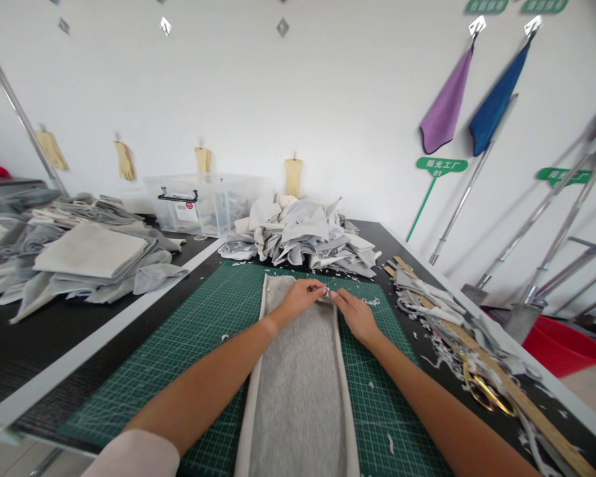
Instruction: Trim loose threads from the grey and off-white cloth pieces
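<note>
The grey fabric strip (298,391) lies on the green cutting mat (392,404), its long axis running straight out between the forearms, with the left hand (302,298) and right hand (356,317) both at its far end, fingers closed and pinching its edge.

A cutting mat (377,371) is laid on the desk (382,248), and a fabric strip (298,397) is placed lengthwise on the mat. A heap of fabric pieces (298,232) is piled behind the mat, with a plastic box (198,205) set behind it to the left. Folded fabric stacks (89,255) are piled farther left. Right of the mat, scissors (487,394) and a ruler (541,421) lie among scraps (427,298), and a bucket (566,344) is placed beyond the desk's right edge.
</note>
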Available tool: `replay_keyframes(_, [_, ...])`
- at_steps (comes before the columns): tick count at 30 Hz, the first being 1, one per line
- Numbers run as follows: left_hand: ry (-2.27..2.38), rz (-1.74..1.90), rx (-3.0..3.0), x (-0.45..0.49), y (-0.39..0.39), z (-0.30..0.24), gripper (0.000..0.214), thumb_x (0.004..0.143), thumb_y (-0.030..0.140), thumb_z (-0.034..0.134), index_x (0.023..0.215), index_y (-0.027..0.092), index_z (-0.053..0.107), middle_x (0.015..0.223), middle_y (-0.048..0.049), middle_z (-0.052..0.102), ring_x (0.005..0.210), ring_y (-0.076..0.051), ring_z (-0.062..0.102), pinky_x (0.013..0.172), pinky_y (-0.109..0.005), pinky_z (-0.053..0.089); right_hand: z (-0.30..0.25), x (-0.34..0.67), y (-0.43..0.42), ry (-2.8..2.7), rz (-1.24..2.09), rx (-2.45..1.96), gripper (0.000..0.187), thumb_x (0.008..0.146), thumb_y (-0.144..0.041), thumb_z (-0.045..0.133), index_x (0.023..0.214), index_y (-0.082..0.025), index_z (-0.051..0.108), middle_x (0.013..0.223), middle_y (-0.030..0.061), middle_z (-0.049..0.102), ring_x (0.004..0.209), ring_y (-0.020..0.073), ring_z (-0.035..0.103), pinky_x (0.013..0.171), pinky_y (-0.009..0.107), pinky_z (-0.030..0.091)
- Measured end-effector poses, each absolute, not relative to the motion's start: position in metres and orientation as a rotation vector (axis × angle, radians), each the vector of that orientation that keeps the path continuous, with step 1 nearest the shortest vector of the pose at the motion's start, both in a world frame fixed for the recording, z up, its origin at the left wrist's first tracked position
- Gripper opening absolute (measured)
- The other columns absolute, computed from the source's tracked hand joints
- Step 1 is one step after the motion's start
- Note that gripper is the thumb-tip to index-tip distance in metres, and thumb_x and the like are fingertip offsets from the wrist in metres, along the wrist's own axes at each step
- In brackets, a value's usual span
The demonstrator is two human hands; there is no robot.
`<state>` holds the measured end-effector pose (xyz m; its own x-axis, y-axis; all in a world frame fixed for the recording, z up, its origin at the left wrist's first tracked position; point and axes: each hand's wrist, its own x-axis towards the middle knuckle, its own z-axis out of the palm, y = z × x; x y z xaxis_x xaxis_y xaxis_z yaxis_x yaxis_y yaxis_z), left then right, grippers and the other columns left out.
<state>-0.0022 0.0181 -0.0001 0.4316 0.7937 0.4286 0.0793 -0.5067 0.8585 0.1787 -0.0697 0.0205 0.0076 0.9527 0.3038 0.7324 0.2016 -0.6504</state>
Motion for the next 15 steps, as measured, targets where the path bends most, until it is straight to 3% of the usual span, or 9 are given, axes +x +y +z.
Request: replay_keyframes(15, [0.735, 1.094, 1.851, -0.0035, 0.0158, 0.0023, 0.027, 0.085, 0.035, 0.066, 0.093, 0.013, 0.078, 0.09, -0.0077, 0.077, 0.081, -0.018, 0.067, 0.075, -0.027, 0.05, 0.0186, 0.1796, -0.0687, -1.845, 0.352, -1.591, 0.044, 0.101, -0.06, 0.033, 0.078, -0.025, 0.047, 0.07, -0.0034, 0.054, 0.069, 0.0172, 0.056, 0.064, 0.025, 0.033])
